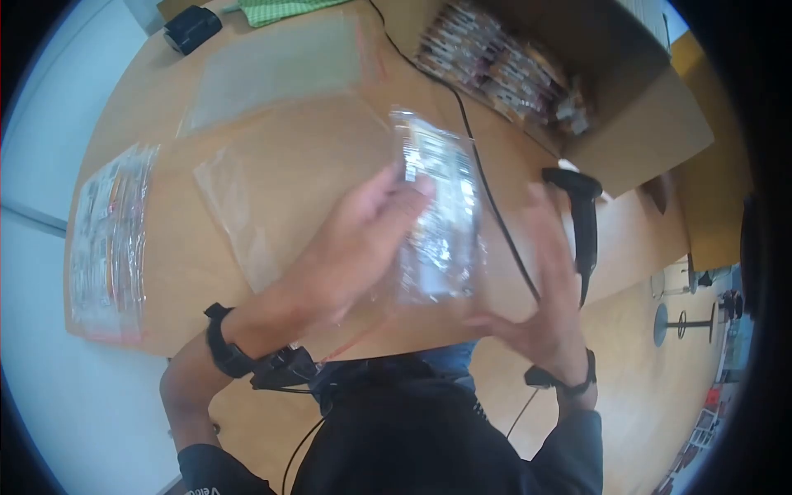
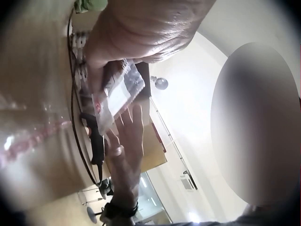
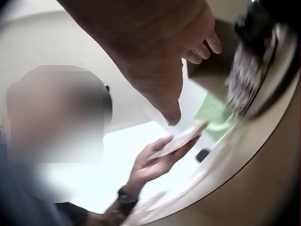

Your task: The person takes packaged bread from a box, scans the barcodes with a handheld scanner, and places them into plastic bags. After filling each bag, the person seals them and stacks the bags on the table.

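A clear, shiny plastic packet [image 1: 441,214] is held up over the table's near part by the left hand [image 1: 355,235], its thumb on top and the other fingers beneath. In the left wrist view the packet [image 2: 117,96] shows a white label inside, below the left hand [image 2: 141,30]. Right of the packet, apart from it, the right hand [image 1: 549,289] is raised with fingers spread and holds nothing. The right wrist view shows the right hand [image 3: 150,56] with extended fingers, and the left hand [image 3: 155,162] beyond, gripping the packet [image 3: 178,141].
A black handheld scanner [image 1: 584,219] with a cable lies at the right. Behind it stands a cardboard box [image 1: 652,124] with many packets. Several filled packets [image 1: 111,239] lie at the left edge; flat clear bags [image 1: 276,70], green cloth [image 1: 285,8] and a black object [image 1: 192,30] lie farther back.
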{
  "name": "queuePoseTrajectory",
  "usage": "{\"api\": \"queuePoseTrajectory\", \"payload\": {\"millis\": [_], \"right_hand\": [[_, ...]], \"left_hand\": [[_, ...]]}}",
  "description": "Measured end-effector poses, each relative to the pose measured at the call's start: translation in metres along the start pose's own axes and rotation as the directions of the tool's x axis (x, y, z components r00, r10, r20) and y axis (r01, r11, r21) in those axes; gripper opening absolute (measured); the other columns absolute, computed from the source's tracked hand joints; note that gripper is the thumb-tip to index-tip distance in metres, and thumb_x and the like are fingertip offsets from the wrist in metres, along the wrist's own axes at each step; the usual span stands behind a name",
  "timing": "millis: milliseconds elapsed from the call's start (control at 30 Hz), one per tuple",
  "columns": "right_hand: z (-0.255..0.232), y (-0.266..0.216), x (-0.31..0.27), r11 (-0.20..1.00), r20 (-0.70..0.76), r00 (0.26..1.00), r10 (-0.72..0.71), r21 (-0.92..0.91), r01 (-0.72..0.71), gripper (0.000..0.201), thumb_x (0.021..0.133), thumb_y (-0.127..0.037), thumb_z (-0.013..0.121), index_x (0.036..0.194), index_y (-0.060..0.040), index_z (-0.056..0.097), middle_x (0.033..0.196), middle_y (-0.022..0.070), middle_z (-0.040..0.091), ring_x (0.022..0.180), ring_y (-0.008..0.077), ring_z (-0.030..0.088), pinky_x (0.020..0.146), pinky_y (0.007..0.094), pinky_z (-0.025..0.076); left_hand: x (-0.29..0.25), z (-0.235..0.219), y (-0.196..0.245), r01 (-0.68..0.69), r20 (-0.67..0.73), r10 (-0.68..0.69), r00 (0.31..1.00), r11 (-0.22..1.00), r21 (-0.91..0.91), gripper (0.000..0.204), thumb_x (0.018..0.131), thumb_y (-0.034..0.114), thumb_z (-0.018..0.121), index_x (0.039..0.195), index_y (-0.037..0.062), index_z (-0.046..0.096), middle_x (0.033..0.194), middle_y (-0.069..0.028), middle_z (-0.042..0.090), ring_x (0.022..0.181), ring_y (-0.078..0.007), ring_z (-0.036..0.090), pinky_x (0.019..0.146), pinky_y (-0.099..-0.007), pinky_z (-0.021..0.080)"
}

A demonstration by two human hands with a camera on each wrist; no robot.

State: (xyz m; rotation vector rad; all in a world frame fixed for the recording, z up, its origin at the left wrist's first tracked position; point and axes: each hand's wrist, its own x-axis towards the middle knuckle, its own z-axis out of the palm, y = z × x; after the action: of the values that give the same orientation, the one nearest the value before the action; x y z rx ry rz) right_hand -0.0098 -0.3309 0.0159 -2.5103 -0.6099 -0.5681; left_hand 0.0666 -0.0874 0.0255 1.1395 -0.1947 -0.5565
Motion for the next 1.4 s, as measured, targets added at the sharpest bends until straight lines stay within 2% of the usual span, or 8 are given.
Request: {"api": "queuePoseTrajectory", "payload": {"millis": [67,133,267,500,667,1067,1200,1400], "right_hand": [[0.017,-0.012,0.013,0.980,0.114,0.977,-0.183,-0.058,0.190,0.083,0.074,-0.006,0.087,0.149,0.0013,0.051,0.152,0.0240,0.052,0.133,0.0425,0.057,0.108,0.0427,0.050],[0.017,-0.002,0.005,0.992,0.017,0.992,-0.125,0.006,0.125,0.070,0.080,-0.003,0.082,0.144,0.0041,0.054,0.143,0.0248,0.059,0.124,0.0421,0.063,0.104,0.0418,0.053],[-0.001,0.017,-0.023,0.981,-0.212,0.975,0.059,0.194,-0.017,0.038,0.094,-0.001,0.069,0.129,0.0111,0.060,0.121,0.0274,0.072,0.106,0.0410,0.073,0.097,0.0432,0.057],[-0.017,0.002,-0.054,0.951,-0.202,0.970,0.139,0.301,-0.073,0.023,0.100,-0.011,0.067,0.119,0.0017,0.066,0.111,0.0249,0.074,0.106,0.0380,0.074,0.091,0.0419,0.060],[-0.019,-0.018,-0.032,0.813,0.016,0.860,-0.510,0.335,0.476,0.033,0.094,-0.011,0.072,0.126,-0.0072,0.067,0.113,0.0145,0.076,0.103,0.0350,0.074,0.076,0.0361,0.060],[0.060,-0.048,-0.005,0.801,0.181,0.787,-0.589,0.007,0.598,0.034,0.084,-0.014,0.069,0.115,-0.0011,0.074,0.133,0.0176,0.066,0.115,0.0292,0.070,0.080,0.0318,0.056],[0.076,-0.061,0.010,0.752,0.061,0.770,-0.636,-0.176,0.635,0.030,0.082,-0.016,0.067,0.105,0.0011,0.076,0.126,0.0202,0.069,0.115,0.0312,0.069,0.080,0.0325,0.054],[0.074,-0.070,0.022,0.815,0.325,0.786,-0.526,-0.074,0.575,0.042,0.082,-0.017,0.063,0.116,0.0070,0.071,0.146,0.0282,0.055,0.133,0.0417,0.057,0.105,0.0440,0.049]], "left_hand": [[-0.016,0.012,-0.007,0.026,0.050,-0.024,0.998,0.999,-0.046,0.044,0.111,0.026,0.052,0.142,-0.0038,0.049,0.123,-0.0117,0.067,0.115,-0.0170,0.064,0.101,-0.0308,0.049],[-0.034,0.007,-0.001,-0.232,0.135,0.194,0.972,0.888,0.396,0.052,0.108,0.030,0.059,0.143,-0.0066,0.048,0.126,-0.0175,0.066,0.119,-0.0226,0.063,0.104,-0.0314,0.048],[-0.056,-0.032,0.011,-0.184,0.169,0.151,0.974,0.092,0.979,0.035,0.096,0.025,0.073,0.118,0.0000,0.062,0.108,-0.0142,0.063,0.099,-0.0293,0.064,0.088,-0.0383,0.052],[-0.059,-0.060,-0.014,-0.298,0.274,0.162,0.948,0.152,0.942,0.018,0.090,0.011,0.076,0.097,0.0014,0.062,0.090,-0.0112,0.062,0.089,-0.0306,0.061,0.077,-0.0405,0.051],[-0.070,-0.044,0.013,-0.161,0.106,0.131,0.986,0.548,0.821,0.013,0.088,0.001,0.074,0.094,0.0009,0.063,0.093,-0.0098,0.064,0.093,-0.0292,0.062,0.084,-0.0387,0.050],[-0.079,-0.060,0.035,-0.397,0.363,0.226,0.904,0.128,0.909,0.012,0.084,0.001,0.075,0.092,0.0041,0.066,0.119,-0.0089,0.064,0.103,-0.0284,0.060,0.087,-0.0391,0.050],[-0.075,-0.060,0.027,-0.411,0.378,0.190,0.906,0.184,0.893,0.012,0.085,0.001,0.074,0.093,0.0039,0.067,0.121,-0.0087,0.064,0.103,-0.0289,0.061,0.088,-0.0388,0.051],[-0.095,-0.055,0.025,-0.325,0.257,0.349,0.901,0.152,0.934,0.012,0.086,0.003,0.075,0.092,0.0007,0.064,0.120,-0.0132,0.064,0.104,-0.0296,0.064,0.086,-0.0408,0.054]]}}
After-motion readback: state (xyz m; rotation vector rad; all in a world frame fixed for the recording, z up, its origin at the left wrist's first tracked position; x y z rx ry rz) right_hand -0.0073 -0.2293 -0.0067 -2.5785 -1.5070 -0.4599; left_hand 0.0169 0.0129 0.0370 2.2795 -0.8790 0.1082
